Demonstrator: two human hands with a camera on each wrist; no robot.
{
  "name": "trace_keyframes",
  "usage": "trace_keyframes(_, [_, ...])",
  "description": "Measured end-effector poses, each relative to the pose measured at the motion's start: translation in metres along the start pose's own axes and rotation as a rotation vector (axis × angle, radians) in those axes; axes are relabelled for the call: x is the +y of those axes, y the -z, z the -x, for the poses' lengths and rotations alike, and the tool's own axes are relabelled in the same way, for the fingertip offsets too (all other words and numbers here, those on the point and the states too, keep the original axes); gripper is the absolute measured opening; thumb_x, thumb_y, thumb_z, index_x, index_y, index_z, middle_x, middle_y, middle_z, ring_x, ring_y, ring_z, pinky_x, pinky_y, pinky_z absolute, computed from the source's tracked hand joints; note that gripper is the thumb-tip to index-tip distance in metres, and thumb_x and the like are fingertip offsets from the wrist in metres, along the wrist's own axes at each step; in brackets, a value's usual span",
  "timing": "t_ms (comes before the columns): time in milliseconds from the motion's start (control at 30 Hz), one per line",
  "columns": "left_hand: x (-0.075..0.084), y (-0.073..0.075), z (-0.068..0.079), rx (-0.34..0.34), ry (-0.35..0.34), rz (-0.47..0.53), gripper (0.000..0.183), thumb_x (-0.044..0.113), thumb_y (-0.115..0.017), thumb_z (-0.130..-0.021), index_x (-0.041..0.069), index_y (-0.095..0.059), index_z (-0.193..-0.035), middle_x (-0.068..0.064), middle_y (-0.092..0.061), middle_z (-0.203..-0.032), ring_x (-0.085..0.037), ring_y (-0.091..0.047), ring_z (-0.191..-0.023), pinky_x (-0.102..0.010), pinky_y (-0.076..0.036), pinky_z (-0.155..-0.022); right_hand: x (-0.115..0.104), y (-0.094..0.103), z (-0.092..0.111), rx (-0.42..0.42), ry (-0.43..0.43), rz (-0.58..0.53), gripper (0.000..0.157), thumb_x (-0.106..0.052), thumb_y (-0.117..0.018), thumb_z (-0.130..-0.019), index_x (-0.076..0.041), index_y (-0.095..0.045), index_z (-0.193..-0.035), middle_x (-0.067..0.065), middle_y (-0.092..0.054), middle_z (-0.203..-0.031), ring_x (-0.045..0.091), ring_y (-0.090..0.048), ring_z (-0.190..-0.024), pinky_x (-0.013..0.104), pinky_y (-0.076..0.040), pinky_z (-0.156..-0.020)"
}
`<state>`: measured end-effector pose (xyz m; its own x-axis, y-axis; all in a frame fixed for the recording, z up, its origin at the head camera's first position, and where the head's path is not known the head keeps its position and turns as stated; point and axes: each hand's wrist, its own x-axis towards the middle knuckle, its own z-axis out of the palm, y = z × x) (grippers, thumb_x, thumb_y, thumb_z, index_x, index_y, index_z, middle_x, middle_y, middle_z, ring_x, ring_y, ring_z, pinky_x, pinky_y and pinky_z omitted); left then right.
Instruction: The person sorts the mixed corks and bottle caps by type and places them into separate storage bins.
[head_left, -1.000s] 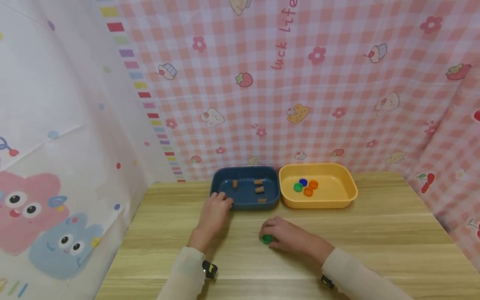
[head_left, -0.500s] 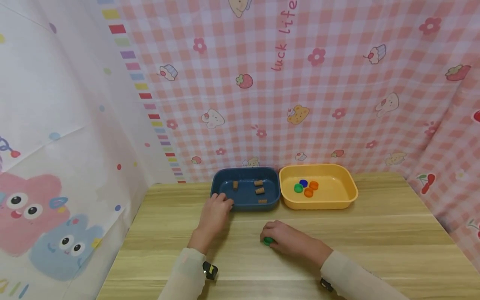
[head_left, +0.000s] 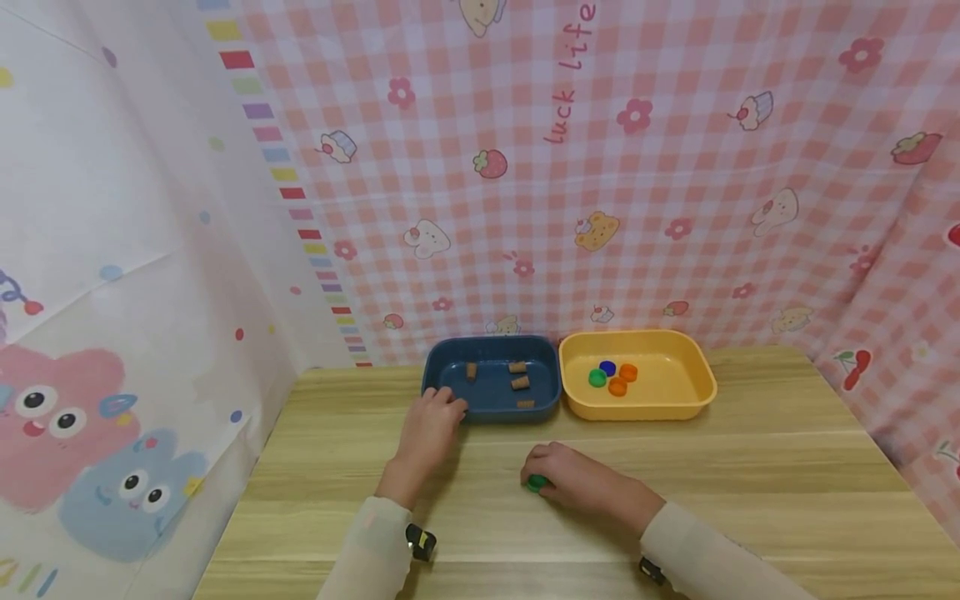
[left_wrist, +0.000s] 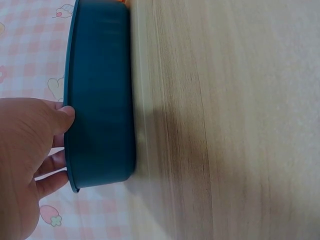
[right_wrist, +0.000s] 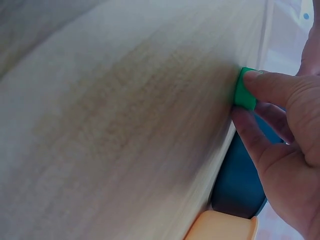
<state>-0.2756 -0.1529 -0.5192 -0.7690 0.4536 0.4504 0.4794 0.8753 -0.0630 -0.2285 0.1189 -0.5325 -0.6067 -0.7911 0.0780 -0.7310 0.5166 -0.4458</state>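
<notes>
My left hand (head_left: 432,429) grips the near left rim of a dark blue tray (head_left: 491,414). In the left wrist view the thumb (left_wrist: 67,111) lies on the outside of the tray and the other fingers go over its rim. Several small brown corks (head_left: 520,383) lie apart on the tray's floor. On the table in front of the trays, my right hand (head_left: 577,481) pinches a green bottle cap (right_wrist: 245,90) between thumb and fingers. In the head view those fingers partly cover the cap.
A yellow tray (head_left: 675,408) stands right beside the blue one, with several caps in it: green (head_left: 597,378), blue (head_left: 607,367) and orange (head_left: 618,387). Both trays sit at the back of the wooden table (head_left: 750,483), against a pink checked cloth (head_left: 645,183).
The right hand has come very slightly nearer with its fingers on the green cap, then stays. The left hand and both trays keep their places; the head view tilts slightly.
</notes>
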Motion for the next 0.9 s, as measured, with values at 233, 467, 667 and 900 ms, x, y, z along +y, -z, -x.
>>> trace_keyframes(233, [0.001, 0.0, 0.0, -0.02, 0.014, -0.006, 0.007, 0.015, -0.076, -0.094, 0.015, -0.081, -0.099, -0.004, -0.068, -0.088, -0.024, -0.056, -0.075, -0.036, -0.049, -0.066, 0.002, 0.001, 0.004, -0.015, -0.024, -0.016, 0.02, -0.005, -0.075, -0.093, -0.014, -0.075, -0.11, -0.002, -0.069, -0.113, 0.009, -0.062, -0.103, 0.028, -0.055, -0.091])
trace_keyframes(467, [0.002, 0.001, 0.0, -0.018, 0.016, -0.006, 0.006, 0.015, -0.075, -0.094, 0.015, -0.081, -0.097, -0.005, -0.068, -0.088, -0.025, -0.057, -0.075, -0.037, -0.049, -0.065, 0.003, 0.008, 0.01, 0.016, -0.027, -0.021, 0.021, -0.004, -0.076, -0.092, -0.014, -0.076, -0.11, -0.002, -0.07, -0.113, 0.011, -0.063, -0.103, 0.029, -0.056, -0.09])
trace_keyframes(667, [0.001, 0.0, 0.001, -0.014, 0.013, -0.006, 0.006, 0.015, -0.076, -0.094, 0.014, -0.081, -0.097, -0.005, -0.068, -0.088, -0.025, -0.057, -0.075, -0.037, -0.048, -0.065, 0.005, 0.02, 0.015, 0.041, -0.021, 0.018, 0.019, -0.007, -0.076, -0.092, -0.013, -0.076, -0.11, 0.0, -0.071, -0.113, 0.014, -0.064, -0.104, 0.031, -0.056, -0.092])
trace_keyframes(900, [0.001, 0.0, 0.001, -0.019, 0.015, -0.003, 0.007, 0.015, -0.075, -0.094, 0.015, -0.081, -0.098, -0.004, -0.068, -0.088, -0.024, -0.055, -0.074, -0.036, -0.048, -0.065, 0.007, 0.044, 0.021, 0.068, -0.047, 0.019, 0.019, -0.006, -0.077, -0.091, -0.011, -0.076, -0.11, 0.0, -0.069, -0.111, 0.014, -0.064, -0.102, 0.029, -0.058, -0.088])
